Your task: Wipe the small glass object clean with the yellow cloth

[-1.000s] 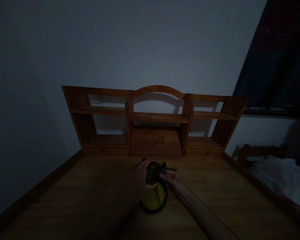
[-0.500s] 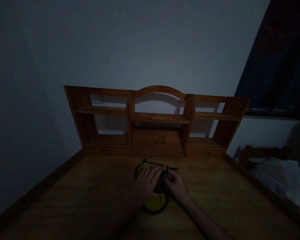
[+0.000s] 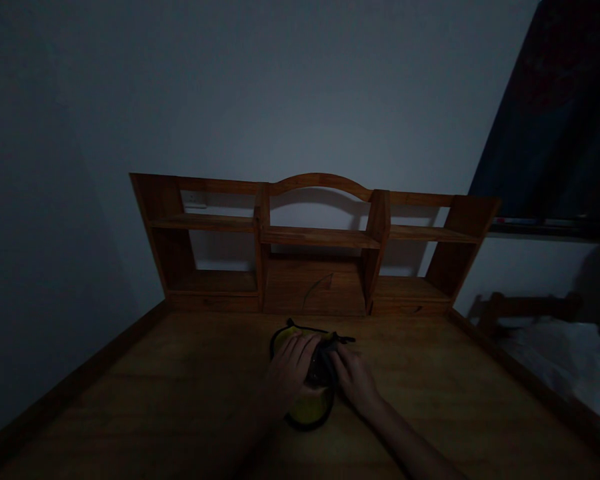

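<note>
A yellow pouch with a thick black edge [image 3: 309,411] lies on the wooden desk, spread out flat below my hands. At its middle is a dark, glossy object [image 3: 318,373], too dim to name. From the left, my left hand [image 3: 287,375] lies over the pouch, its fingers curved onto the dark object. My right hand [image 3: 357,381] is closed at the object's right side, fingertips bent against it. A black strap or cord end sticks out of the pouch's upper right, beyond the right fingers. Fingers hide much of the object.
The wooden desk [image 3: 190,387] has raised side rails. At its back stands a wooden shelf unit [image 3: 320,237] against the pale wall. A dark curtain [image 3: 555,120] hangs at right, above a wooden frame and pale bedding [image 3: 565,360]. The room is dim.
My right hand has shifted slightly, its fingers now bent down along the dark object's right side. The left hand has moved a little left. The pouch stays nearly in place.
</note>
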Available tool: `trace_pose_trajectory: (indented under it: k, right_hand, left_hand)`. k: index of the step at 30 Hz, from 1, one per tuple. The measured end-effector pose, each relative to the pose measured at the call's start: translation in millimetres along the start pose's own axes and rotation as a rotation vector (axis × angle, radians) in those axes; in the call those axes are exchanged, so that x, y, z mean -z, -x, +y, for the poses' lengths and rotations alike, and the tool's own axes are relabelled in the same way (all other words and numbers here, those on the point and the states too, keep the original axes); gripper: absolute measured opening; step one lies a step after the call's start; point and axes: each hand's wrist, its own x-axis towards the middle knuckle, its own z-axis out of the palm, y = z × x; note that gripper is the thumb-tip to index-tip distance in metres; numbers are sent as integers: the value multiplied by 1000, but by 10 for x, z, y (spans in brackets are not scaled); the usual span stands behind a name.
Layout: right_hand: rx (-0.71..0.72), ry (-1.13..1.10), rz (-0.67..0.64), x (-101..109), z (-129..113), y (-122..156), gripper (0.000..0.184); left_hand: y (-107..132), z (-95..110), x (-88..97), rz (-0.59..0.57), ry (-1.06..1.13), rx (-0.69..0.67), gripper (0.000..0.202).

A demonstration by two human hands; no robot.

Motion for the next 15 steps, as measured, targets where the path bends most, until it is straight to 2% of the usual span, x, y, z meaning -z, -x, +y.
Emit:
trace_pose_trajectory:
  k: [5,10,15]
  right_hand:
    - [-13,-137,27,-9,-24,-1,27]
    - [-144,-446,98,-53,8,-75,28]
    - [-304,-761,-19,-102,73,-145,34]
  left_hand:
    - [8,-10,3,70,41,10,82]
    - [11,-47,-22,112,70,61,80]
    - [21,-122,-103,153,79,95,83]
